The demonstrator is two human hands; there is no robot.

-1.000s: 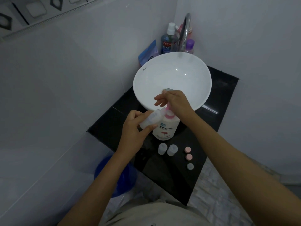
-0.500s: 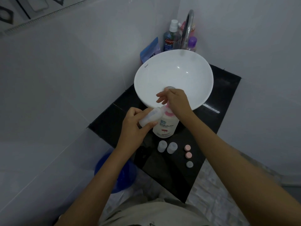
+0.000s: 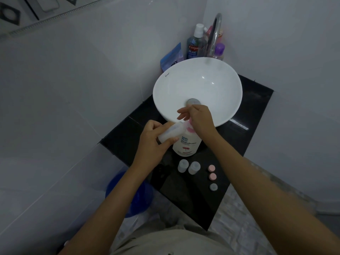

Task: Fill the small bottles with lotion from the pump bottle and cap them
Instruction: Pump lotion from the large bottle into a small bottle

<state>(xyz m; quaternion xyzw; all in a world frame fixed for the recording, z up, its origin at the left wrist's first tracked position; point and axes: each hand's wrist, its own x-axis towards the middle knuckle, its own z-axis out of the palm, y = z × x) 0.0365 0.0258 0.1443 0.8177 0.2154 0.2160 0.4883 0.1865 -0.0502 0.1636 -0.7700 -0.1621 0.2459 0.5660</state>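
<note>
The left hand (image 3: 150,142) curls its fingers around a tilted small bottle (image 3: 170,132), mouth at the pink pump (image 3: 189,126) under the right hand (image 3: 199,117), fingers loosely bent. The pump bottle (image 3: 186,145), labelled "Shokubutsu", stands on the black counter (image 3: 244,137) touching the basin's near rim. What the two uncapped bottles (image 3: 188,166) hold can't be told.

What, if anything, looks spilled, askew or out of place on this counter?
Nothing is visibly spilled. The only tilted thing is the small bottle, which the left hand holds slanted towards the pump bottle. Two small bottles stand upright beside three loose caps.
</note>
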